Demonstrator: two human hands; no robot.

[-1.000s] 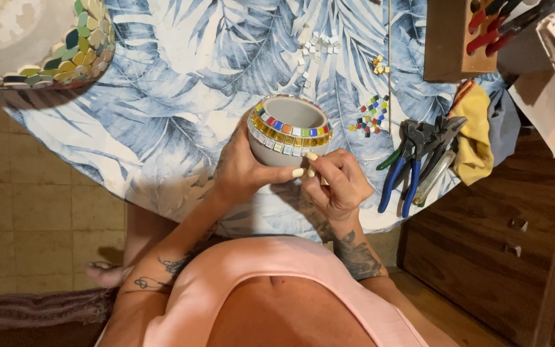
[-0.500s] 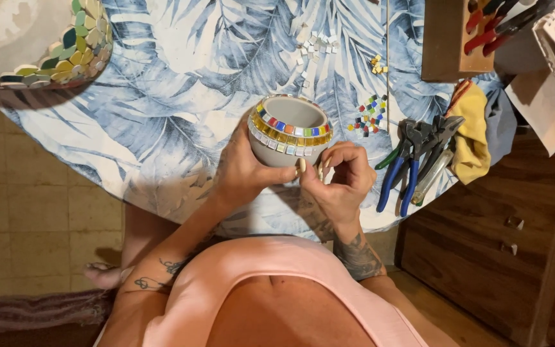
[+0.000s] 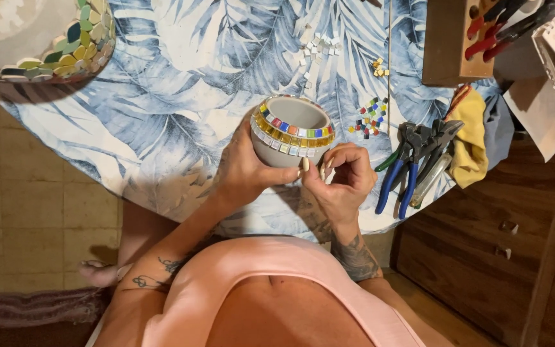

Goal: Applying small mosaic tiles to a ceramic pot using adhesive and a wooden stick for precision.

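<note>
A small grey bowl point(image 3: 290, 132) with bands of coloured mosaic tiles under its rim is held over the near edge of the table. My left hand point(image 3: 245, 170) cups it from the left and below. My right hand point(image 3: 342, 180) is curled beside the bowl's lower right side, thumb and fingertips pressed against its wall. Whether a tile sits under the fingertips is hidden.
The round table carries a blue leaf-print cloth point(image 3: 181, 96). On it lie white tiles point(image 3: 316, 48), coloured tiles point(image 3: 369, 119), blue and green pliers point(image 3: 409, 164), a yellow rag point(image 3: 470, 138) and a wooden tool block point(image 3: 451, 38). A large mosaic dish point(image 3: 40, 38) stands far left.
The right hand's fingers have curled tighter and shifted slightly down the bowl's side. The bowl and left hand stay about where they were.
</note>
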